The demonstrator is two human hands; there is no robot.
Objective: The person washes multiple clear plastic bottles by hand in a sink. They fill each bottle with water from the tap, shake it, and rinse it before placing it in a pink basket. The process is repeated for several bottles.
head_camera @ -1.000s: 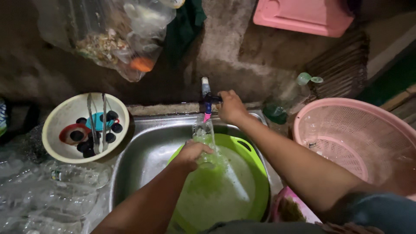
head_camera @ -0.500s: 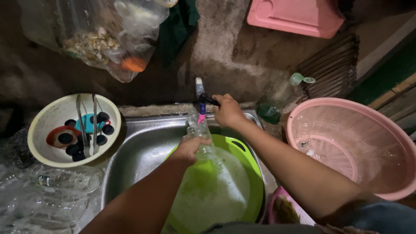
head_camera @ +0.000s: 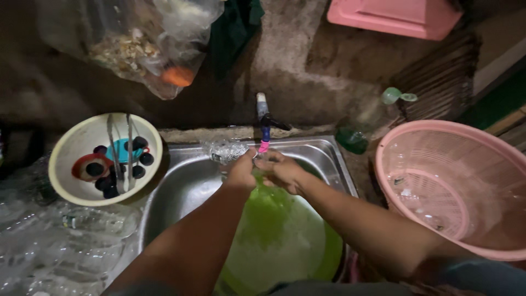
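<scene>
At centre frame, the left hand (head_camera: 243, 171) is gripping a crumpled clear plastic bottle (head_camera: 224, 151); the right hand (head_camera: 282, 171) is pinching its neck, best kept under the tap (head_camera: 264, 121).

Your two forearms are bare, with no sleeves, no watch and no bracelet on them. Your left hand (head_camera: 243, 171) and your right hand (head_camera: 282, 171) wear no gloves. A grey-blue cloth garment (head_camera: 482, 277) shows at the lower right corner.
</scene>
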